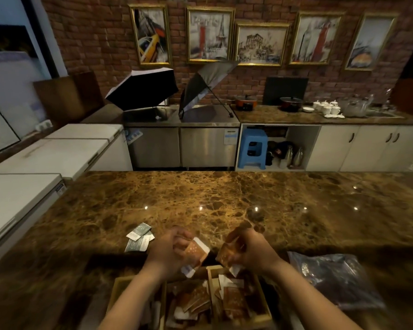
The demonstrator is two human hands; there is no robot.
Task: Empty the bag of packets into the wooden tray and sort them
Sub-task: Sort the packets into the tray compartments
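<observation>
Head view is looking down over a marbled brown counter, and from where I am standing the sorting step looks to be well under way. Farthest left, a small heap of grey-white packets is lying on the stone, apart from the rest, which I am taking to be one sorted kind. Next along, the left hand is curling closed around a few orange-brown packets, thumb pressing them against the fingers. Just beside it, the right hand is pinching another bunch of brown packets, fingers folded tight. Both hands are hovering just above the far rim of the wooden tray, whose compartments are holding more brown and white packets in a jumble. Farthest right, the clear plastic bag is lying flat on the counter and looking emptied, though blur is hiding its inside. Judging from this, the emptying is done; the next move is calling for comparing the held packets and dropping each kind into its own compartment without mixing.
</observation>
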